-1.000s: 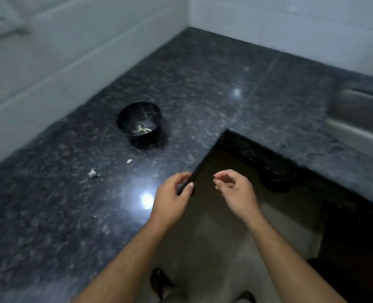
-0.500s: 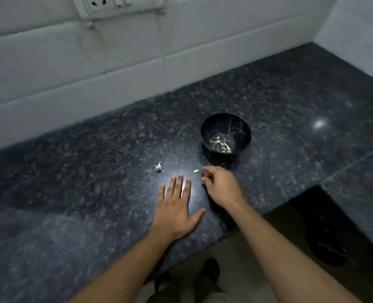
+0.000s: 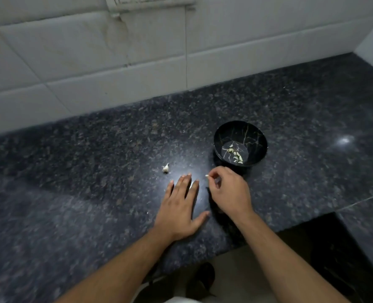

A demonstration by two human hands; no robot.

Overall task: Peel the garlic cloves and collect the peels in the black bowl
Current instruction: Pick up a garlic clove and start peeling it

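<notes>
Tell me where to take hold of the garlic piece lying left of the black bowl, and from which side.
Pinch the garlic piece across its rounded body, coming down from above. It lies loose on the counter, apart from the left hand, its thin stalk tip pointing up and away, likely too flimsy to hold.

black bowl (image 3: pixel 240 130) (peels (image 3: pixel 235 154) inside), garlic (image 3: pixel 165 168) left
</notes>
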